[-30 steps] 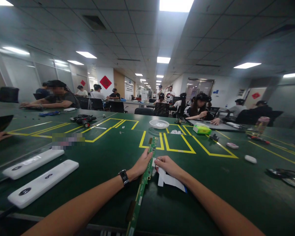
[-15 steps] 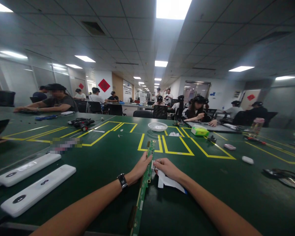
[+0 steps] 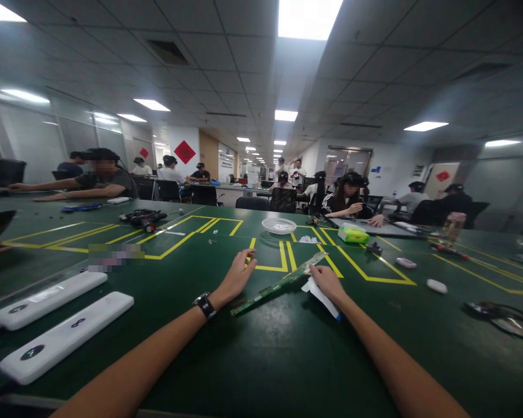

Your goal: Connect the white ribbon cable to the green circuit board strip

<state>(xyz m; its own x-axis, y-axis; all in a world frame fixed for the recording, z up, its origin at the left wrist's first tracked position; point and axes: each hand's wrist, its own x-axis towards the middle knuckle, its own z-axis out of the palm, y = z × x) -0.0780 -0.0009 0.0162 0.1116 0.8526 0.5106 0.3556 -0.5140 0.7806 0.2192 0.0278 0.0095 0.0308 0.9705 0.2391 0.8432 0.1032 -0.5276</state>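
Observation:
My right hand (image 3: 328, 282) is closed around the far end of a long, narrow green circuit board (image 3: 268, 293). The board slants over the table, its near end pointing left towards me. A white flat ribbon cable (image 3: 323, 297) with a blue tip hangs beneath the same hand; the fingers partly hide where it meets the board. To the left of the board, my left hand (image 3: 237, 276) holds nothing, its fingers loosely bent and apart. A black-strapped watch is on that wrist.
Two white power strips (image 3: 70, 337) lie at the left. Ahead are a white round basket (image 3: 279, 226), a green tissue pack (image 3: 353, 233) and a black power tool (image 3: 143, 219). Yellow tape (image 3: 265, 269) marks the green table. Other people sit across and beside it.
My left hand has let go of the board and moved left. My right hand has swung the board from nearly upright in view to a slant, moving right with the ribbon cable.

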